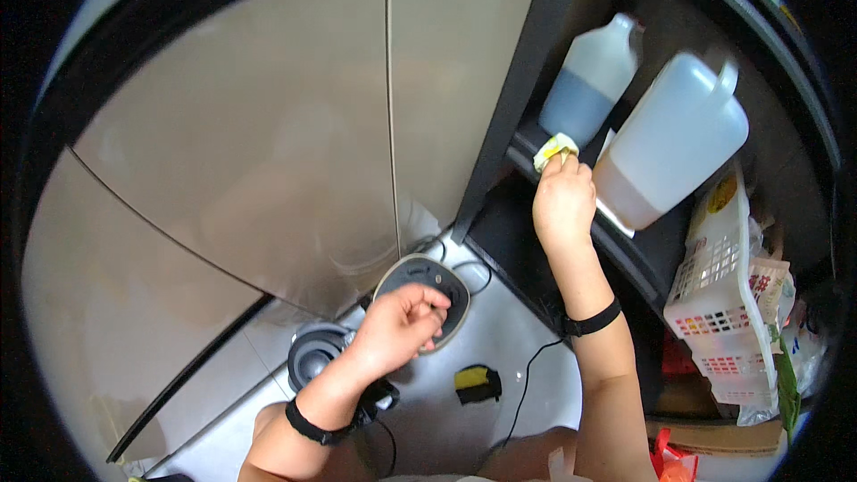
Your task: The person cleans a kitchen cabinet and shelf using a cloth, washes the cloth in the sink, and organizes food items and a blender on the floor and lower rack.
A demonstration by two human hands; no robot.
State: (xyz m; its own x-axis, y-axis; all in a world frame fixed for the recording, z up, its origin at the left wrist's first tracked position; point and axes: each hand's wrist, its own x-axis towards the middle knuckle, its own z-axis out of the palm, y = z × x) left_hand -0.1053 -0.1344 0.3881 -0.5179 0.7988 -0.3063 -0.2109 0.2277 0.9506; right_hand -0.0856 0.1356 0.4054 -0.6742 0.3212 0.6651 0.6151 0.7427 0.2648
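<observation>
My right hand (566, 195) pinches a crumpled yellow-and-white cloth or wipe (557, 148) at the front edge of a black shelf (629, 249). Just beyond the cloth stands a translucent jug of blue liquid (586, 84). A larger translucent handled container (673, 140), with brownish liquid low inside, stands on the shelf to the right of that hand. My left hand (405, 325) hovers with loosely curled fingers above a dark grey, light-rimmed appliance (458, 291) on the floor. Nothing shows in its grasp, and it hides part of the appliance.
A white perforated plastic basket (726, 281) holding packages stands at right. Black-and-yellow cloth (478, 385) lies on the white floor, near a black cord (525, 381). A round grey device (313, 356) sits left of my hand. Beige glossy panels (268, 100) and a black post (512, 100) rise ahead.
</observation>
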